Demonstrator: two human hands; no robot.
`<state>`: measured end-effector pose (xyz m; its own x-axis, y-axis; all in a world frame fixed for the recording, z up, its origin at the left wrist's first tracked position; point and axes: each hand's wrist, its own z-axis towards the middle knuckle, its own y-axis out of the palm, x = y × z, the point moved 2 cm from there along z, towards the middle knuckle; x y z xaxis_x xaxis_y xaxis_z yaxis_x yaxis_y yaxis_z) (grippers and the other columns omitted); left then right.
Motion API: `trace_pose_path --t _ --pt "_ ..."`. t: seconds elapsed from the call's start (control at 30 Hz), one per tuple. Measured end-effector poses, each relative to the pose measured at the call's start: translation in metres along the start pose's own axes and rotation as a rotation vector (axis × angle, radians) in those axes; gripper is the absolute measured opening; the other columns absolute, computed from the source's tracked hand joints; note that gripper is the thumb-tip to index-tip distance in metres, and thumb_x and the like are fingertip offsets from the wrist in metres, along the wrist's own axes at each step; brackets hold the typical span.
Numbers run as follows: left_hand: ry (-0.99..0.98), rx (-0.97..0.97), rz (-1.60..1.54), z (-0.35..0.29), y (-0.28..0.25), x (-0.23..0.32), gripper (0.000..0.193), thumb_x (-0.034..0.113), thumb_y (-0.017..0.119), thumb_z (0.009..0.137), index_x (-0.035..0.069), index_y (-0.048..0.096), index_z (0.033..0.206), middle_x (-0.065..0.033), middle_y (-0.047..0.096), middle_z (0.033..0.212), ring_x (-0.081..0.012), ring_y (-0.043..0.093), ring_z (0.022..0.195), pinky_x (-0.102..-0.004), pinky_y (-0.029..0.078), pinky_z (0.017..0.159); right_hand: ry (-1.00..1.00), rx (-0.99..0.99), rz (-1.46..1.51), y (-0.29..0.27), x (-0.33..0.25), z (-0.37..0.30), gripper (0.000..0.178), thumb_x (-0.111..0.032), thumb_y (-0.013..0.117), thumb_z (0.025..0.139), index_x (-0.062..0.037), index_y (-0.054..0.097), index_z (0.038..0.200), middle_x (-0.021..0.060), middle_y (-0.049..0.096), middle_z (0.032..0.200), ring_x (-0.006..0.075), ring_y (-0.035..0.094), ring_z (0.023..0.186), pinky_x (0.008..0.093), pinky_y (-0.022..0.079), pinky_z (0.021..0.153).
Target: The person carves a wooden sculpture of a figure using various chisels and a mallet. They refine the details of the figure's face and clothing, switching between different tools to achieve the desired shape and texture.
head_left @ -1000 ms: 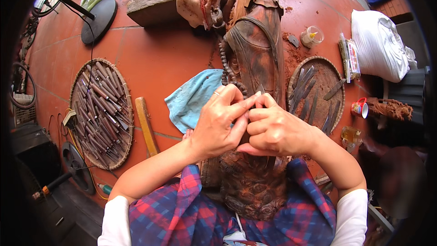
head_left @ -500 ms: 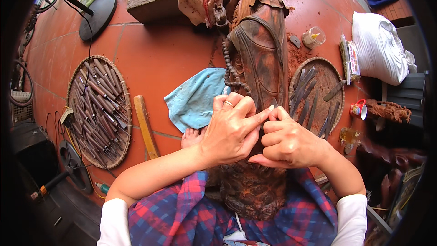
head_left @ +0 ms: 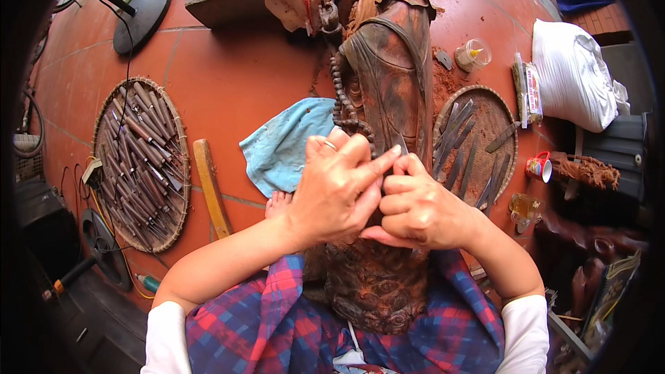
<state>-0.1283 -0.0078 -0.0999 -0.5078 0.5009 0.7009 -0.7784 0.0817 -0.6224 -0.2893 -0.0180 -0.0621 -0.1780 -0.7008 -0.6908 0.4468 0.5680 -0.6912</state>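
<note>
A carved dark wooden statue (head_left: 391, 76) in draped robes, with a string of beads down its side, lies lengthwise before me, its rough carved base (head_left: 377, 287) between my knees. My right hand (head_left: 433, 204) is closed in a fist around a thin metal blade (head_left: 404, 141); its tip pokes out above the fingers, and the rest is hidden. Beside it my left hand (head_left: 339, 183) has its fingers curled, the index stretched to the blade near its tip. Both hands are over the statue's lower part and hide the spot beneath them.
A round basket (head_left: 185, 187) of wooden-handled chisels lies left, beside a wooden bar (head_left: 211, 187) and a blue cloth (head_left: 284, 142). Right are a basket (head_left: 511, 107) of flat metal blades, a jar (head_left: 473, 55), a white sack (head_left: 571, 76), a red mug (head_left: 539, 166) and a glass mug (head_left: 524, 209).
The whole view has shifted slightly, so things sit a little more to the left. Both hands keep nearly the same grip over the statue, with the blade tip showing more clearly.
</note>
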Motion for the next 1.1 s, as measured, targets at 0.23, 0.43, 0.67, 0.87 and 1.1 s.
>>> trace_pose_path --t 0.23,0.43,0.67,0.87,1.1 --pt "-0.032 0.029 0.054 0.005 -0.011 -0.007 0.046 0.012 0.063 0.076 0.013 0.068 0.122 -0.0028 0.046 0.077 -0.0208 0.043 0.074 -0.0376 0.028 0.072 -0.009 -0.044 -0.039 -0.009 0.005 0.019 0.03 -0.02 0.077 0.078 -0.0095 0.058 0.058 0.0016 0.056 0.063 0.0203 0.056 0.074 0.0453 0.039 0.083" --pt "-0.022 -0.077 -0.037 -0.007 0.004 0.004 0.04 0.013 0.063 0.077 0.007 0.067 0.117 -0.0051 0.049 0.083 -0.0235 0.047 0.082 -0.0393 0.031 0.073 0.044 -0.098 0.029 -0.008 -0.007 0.003 0.032 -0.021 0.078 0.077 -0.0085 0.058 0.056 0.0028 0.054 0.061 0.0203 0.054 0.072 0.0438 0.04 0.08" --pt "-0.002 -0.044 0.044 -0.008 0.0 0.0 0.038 0.015 0.065 0.077 0.009 0.069 0.114 -0.0046 0.048 0.083 -0.0228 0.046 0.08 -0.0394 0.03 0.074 0.022 -0.073 0.002 -0.002 -0.001 -0.001 0.032 -0.022 0.08 0.075 -0.0093 0.057 0.057 0.0018 0.054 0.062 0.0211 0.054 0.074 0.0442 0.041 0.086" --pt "0.006 0.017 0.076 0.004 -0.01 -0.005 0.038 0.015 0.064 0.077 0.008 0.069 0.114 -0.0047 0.049 0.082 -0.0228 0.046 0.078 -0.0392 0.03 0.073 -0.011 0.029 -0.069 0.002 0.009 0.014 0.033 -0.025 0.078 0.078 -0.01 0.056 0.058 0.0012 0.054 0.064 0.0201 0.053 0.073 0.0454 0.04 0.085" --pt "-0.003 -0.028 0.044 0.0 -0.009 -0.003 0.037 0.016 0.065 0.077 0.008 0.069 0.113 -0.0037 0.049 0.083 -0.0224 0.046 0.08 -0.0388 0.031 0.074 0.008 0.01 -0.057 -0.006 0.001 0.016 0.036 -0.025 0.08 0.074 -0.0099 0.054 0.055 0.0011 0.053 0.062 0.0193 0.053 0.072 0.0419 0.039 0.079"
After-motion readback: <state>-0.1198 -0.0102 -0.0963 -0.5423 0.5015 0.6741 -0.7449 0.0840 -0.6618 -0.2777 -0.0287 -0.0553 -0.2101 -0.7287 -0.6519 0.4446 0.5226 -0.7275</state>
